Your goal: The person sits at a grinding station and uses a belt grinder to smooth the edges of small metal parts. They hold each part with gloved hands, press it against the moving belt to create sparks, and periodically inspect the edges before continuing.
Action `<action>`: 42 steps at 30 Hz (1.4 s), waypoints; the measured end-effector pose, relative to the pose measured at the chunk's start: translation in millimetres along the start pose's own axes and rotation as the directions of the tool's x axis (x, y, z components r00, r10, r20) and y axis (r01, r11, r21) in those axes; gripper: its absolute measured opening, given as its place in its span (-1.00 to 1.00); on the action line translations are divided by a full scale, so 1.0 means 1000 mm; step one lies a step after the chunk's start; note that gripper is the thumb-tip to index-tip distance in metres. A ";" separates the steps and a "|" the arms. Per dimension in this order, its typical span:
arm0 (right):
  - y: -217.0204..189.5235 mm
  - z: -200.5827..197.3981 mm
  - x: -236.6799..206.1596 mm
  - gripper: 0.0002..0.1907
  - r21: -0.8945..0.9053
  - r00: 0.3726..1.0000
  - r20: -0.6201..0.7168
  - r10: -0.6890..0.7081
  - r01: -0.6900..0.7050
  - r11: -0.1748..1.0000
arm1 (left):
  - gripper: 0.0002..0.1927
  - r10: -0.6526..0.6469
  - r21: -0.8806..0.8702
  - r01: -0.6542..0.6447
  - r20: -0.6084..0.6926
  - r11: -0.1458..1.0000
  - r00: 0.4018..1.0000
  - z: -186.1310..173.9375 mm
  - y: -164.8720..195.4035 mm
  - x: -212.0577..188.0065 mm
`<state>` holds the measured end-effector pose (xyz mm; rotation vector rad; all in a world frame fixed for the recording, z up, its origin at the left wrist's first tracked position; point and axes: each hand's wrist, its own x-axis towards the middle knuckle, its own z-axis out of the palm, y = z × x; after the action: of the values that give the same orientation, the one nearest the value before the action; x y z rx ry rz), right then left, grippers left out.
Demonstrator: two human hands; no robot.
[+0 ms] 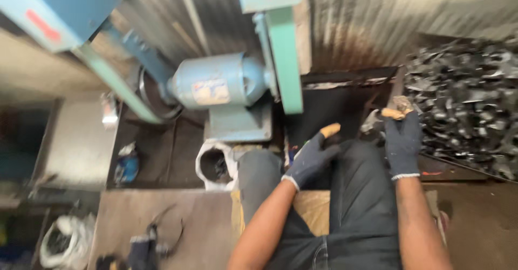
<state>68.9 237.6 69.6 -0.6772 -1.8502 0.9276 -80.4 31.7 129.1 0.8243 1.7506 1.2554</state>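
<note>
Blurred workshop floor; gloved right hand (402, 140) gripping indistinct scrap (402, 105)

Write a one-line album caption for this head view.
Gloved right hand holds a small metal piece beside a scrap heap; left hand waits near the grinder motor.

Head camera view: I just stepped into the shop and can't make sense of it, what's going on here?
A seated person in dark gloves works beside a blue-green grinding machine. The right hand holds a small metal piece next to a heap of dark metal parts. The left hand rests near the knee, holding nothing visible.
</note>
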 end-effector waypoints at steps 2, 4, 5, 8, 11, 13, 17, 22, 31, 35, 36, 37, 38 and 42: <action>-0.034 0.023 -0.020 -0.51 0.365 0.959 0.241 0.150 -0.232 0.902 | -0.33 0.094 -0.473 -0.081 0.002 0.877 0.996 -0.001 -0.012 0.004; -0.058 0.043 -0.037 -0.48 0.510 0.882 0.399 0.249 -0.440 0.739 | -0.47 -0.031 -0.241 0.024 -0.027 0.970 0.999 -0.003 -0.031 0.001; -0.068 0.054 -0.046 -0.49 0.519 0.851 0.420 0.314 -0.509 0.686 | -0.51 -0.091 -0.119 0.086 -0.044 0.989 0.995 -0.005 -0.040 -0.001; -0.079 0.066 -0.064 -0.54 0.684 0.781 0.416 0.465 -0.606 0.406 | -0.45 0.085 -0.192 -0.106 -0.114 0.976 0.990 -0.004 -0.060 -0.011; -0.078 0.071 -0.075 -0.55 0.724 0.785 0.440 0.437 -0.598 0.345 | -0.35 0.049 -0.329 -0.143 -0.276 0.933 0.960 -0.006 -0.062 -0.018; -0.075 0.074 -0.084 -0.53 0.642 0.810 0.472 0.348 -0.586 0.494 | -0.39 0.150 -0.105 -0.211 -0.412 0.972 0.899 -0.008 -0.059 -0.024; -0.065 0.080 -0.097 -0.51 0.485 0.812 0.530 0.245 -0.527 0.698 | -0.41 -0.100 -0.361 -0.039 -0.358 0.932 0.928 -0.009 -0.061 -0.024; -0.053 0.082 -0.098 -0.55 0.508 0.807 0.525 0.271 -0.552 0.661 | -0.57 -0.111 -0.690 -0.072 -0.217 0.720 0.970 -0.018 -0.080 -0.017; -0.048 0.078 -0.095 -0.54 0.574 0.854 0.423 0.303 -0.511 0.640 | -0.52 -0.190 -0.881 0.145 0.064 0.451 0.980 -0.024 -0.087 -0.008; -0.047 0.080 -0.096 -0.53 0.595 0.863 0.411 0.295 -0.498 0.630 | -0.53 -0.194 -0.837 0.133 0.033 0.531 0.980 -0.026 -0.085 -0.011; -0.047 0.080 -0.095 -0.53 0.595 0.866 0.405 0.292 -0.493 0.635 | -0.54 -0.192 -0.832 0.128 0.026 0.540 0.981 -0.026 -0.084 -0.011; -0.047 0.080 -0.095 -0.53 0.595 0.866 0.408 0.289 -0.492 0.636 | -0.54 -0.191 -0.826 0.125 0.021 0.549 0.981 -0.026 -0.083 -0.011; -0.048 0.079 -0.095 -0.53 0.594 0.866 0.411 0.286 -0.492 0.637 | -0.55 -0.190 -0.821 0.122 0.016 0.558 0.982 -0.027 -0.082 -0.012; -0.050 0.077 -0.094 -0.52 0.635 0.847 0.445 0.290 -0.526 0.565 | -0.54 -0.173 -0.840 0.128 0.041 0.527 0.984 -0.026 -0.079 -0.014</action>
<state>35.6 113.7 42.4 -0.4583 -1.3380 2.0581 -101.1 -14.5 61.9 0.0477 0.9655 1.7596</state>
